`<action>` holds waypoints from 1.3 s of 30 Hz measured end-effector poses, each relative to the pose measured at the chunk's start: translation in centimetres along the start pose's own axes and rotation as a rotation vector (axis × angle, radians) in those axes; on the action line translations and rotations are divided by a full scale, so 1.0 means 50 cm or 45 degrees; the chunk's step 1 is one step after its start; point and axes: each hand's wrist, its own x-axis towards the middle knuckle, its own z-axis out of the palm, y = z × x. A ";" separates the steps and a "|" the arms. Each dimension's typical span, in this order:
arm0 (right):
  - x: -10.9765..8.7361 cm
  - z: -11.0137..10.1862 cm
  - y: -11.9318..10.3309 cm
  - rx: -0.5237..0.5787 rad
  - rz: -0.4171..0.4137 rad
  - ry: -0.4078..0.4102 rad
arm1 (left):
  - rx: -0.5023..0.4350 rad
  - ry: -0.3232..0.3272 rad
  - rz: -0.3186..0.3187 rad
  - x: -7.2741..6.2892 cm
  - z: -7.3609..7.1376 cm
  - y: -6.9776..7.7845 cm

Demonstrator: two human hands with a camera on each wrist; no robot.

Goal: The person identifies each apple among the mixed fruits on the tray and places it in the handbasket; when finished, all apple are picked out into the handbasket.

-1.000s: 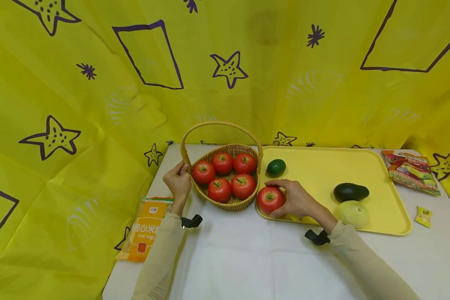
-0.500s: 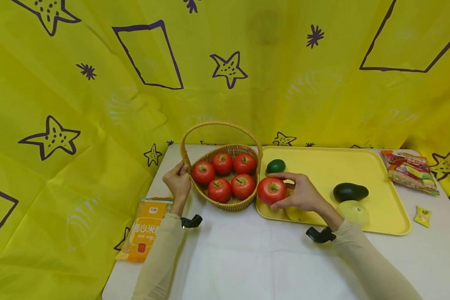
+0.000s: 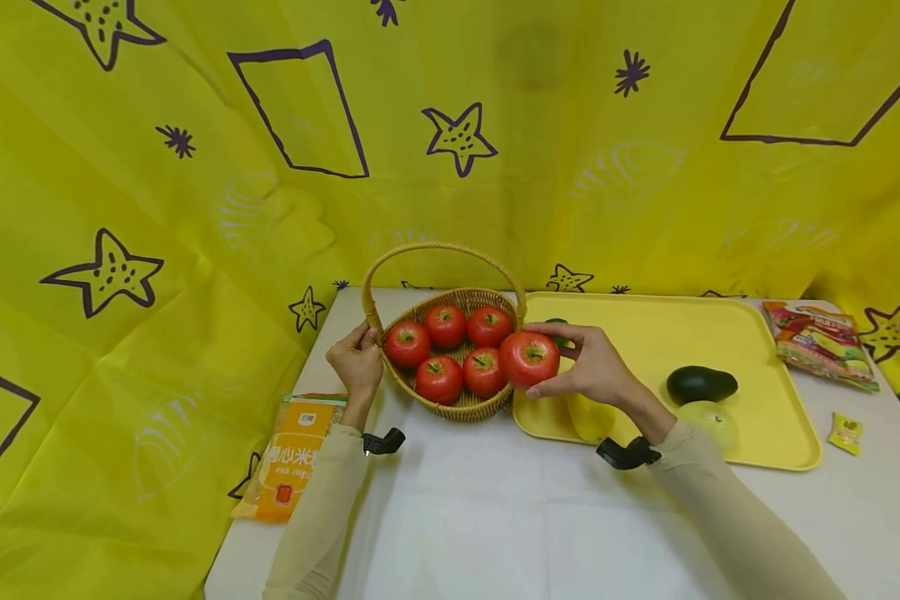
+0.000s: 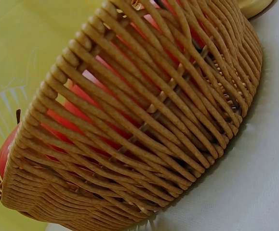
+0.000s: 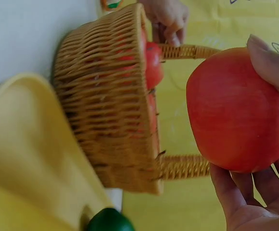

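A wicker basket (image 3: 471, 412) with a tall hoop handle holds several red apples (image 3: 439, 380). My left hand (image 3: 357, 363) pinches the base of the handle at the basket's left side. In my right hand (image 3: 596, 367) is another red apple (image 3: 529, 360), raised over the basket's right rim. The right wrist view shows that apple (image 5: 240, 110) between the thumb and the fingers, apart from the basket (image 5: 105, 96). Mostly basket weave (image 4: 144, 125) fills the left wrist view, with red apples behind it.
Right of the basket lies a yellow tray (image 3: 765, 433) with a dark avocado (image 3: 701, 385), a pale yellow round fruit (image 3: 708, 428), a yellow fruit (image 3: 591, 418) and a partly hidden green fruit (image 3: 559, 322). An orange packet (image 3: 292, 458), a snack bag (image 3: 822, 343) and a small yellow wrapper (image 3: 846, 433) lie around.
My right hand has lifted the apple off the tray and carried it left to the basket's rim. A yellow fruit on the tray has come into sight. The left hand has stayed put.
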 end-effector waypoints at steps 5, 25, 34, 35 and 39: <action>0.027 0.018 -0.020 0.082 -0.002 -0.006 | -0.015 -0.017 -0.020 0.001 -0.001 -0.002; 0.088 0.079 -0.045 0.160 -0.037 0.029 | -0.069 -0.022 -0.029 0.001 -0.001 -0.003; 0.114 0.104 -0.056 0.224 -0.009 -0.050 | -0.026 0.000 -0.024 0.002 0.002 -0.002; 0.118 0.106 -0.056 0.228 -0.007 -0.056 | -0.025 0.005 -0.024 0.002 0.002 -0.002; 0.135 0.118 -0.054 0.232 0.015 -0.073 | -0.037 0.023 -0.016 0.001 0.003 -0.001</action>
